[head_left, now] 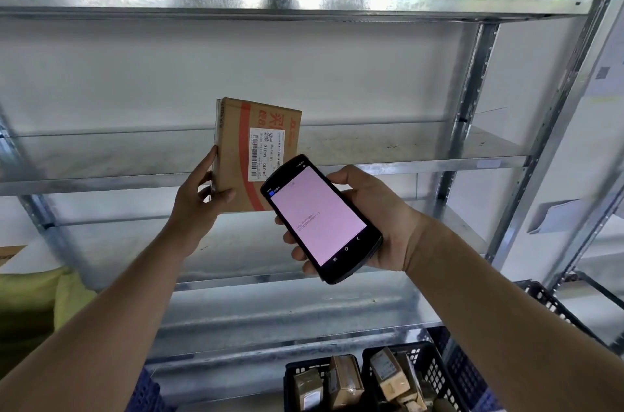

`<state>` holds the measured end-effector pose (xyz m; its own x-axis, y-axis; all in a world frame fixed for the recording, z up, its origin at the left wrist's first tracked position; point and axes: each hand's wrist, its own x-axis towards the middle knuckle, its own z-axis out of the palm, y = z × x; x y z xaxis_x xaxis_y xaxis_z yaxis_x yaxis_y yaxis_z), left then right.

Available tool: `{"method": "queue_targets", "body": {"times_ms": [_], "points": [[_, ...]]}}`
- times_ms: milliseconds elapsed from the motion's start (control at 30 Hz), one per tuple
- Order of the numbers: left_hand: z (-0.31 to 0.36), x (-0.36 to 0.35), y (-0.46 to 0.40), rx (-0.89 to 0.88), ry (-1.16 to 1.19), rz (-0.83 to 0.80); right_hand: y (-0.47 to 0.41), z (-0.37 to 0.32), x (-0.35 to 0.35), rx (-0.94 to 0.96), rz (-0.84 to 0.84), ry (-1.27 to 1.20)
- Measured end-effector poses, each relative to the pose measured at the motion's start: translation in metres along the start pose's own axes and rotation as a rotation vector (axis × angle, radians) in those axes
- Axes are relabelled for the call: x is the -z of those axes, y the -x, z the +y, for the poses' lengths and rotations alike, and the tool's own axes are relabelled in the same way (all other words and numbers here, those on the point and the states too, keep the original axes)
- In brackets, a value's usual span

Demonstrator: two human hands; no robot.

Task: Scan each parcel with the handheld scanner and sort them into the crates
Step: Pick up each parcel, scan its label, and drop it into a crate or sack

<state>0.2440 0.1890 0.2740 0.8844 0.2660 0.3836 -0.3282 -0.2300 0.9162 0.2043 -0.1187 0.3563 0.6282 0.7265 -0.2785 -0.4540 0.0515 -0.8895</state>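
One cardboard parcel [236, 154], label marked J4-J10, is gripped upright by the left hand [199, 198] before the shelf [405, 148], one scanner [320, 219] is clasped by right hand [378, 222] fingers, two crates [435, 374] of parcels sit below.

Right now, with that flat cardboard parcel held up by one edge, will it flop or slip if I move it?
Probably stiff: the flat cardboard parcel stands straight though the left hand grips only its lower left edge. Likely light for its size, since one hand holds it up. The tape and label look smooth, so it might slip; the right hand is busy with the scanner.
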Motion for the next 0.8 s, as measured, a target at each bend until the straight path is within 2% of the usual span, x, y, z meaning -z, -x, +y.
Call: {"method": "queue_targets", "body": {"times_ms": [100, 233, 367, 600, 800], "points": [[-0.004, 0.001, 0.004, 0.043, 0.053, 0.022, -0.01, 0.005, -0.003, 0.106, 0.035, -0.005], [-0.01, 0.018, 0.024, 0.133, 0.161, 0.119, -0.042, 0.018, -0.017, 0.3, 0.023, -0.159], [-0.015, 0.059, 0.054, 0.246, 0.188, 0.231, -0.082, 0.03, -0.044, 0.357, -0.041, -0.303], [-0.037, 0.178, 0.105, 0.36, 0.085, 0.388, -0.168, 0.072, -0.137, 0.288, -0.263, -0.398], [-0.071, 0.296, 0.127, 0.461, 0.022, 0.421, -0.257, 0.102, -0.229, 0.199, -0.312, -0.379]]}}
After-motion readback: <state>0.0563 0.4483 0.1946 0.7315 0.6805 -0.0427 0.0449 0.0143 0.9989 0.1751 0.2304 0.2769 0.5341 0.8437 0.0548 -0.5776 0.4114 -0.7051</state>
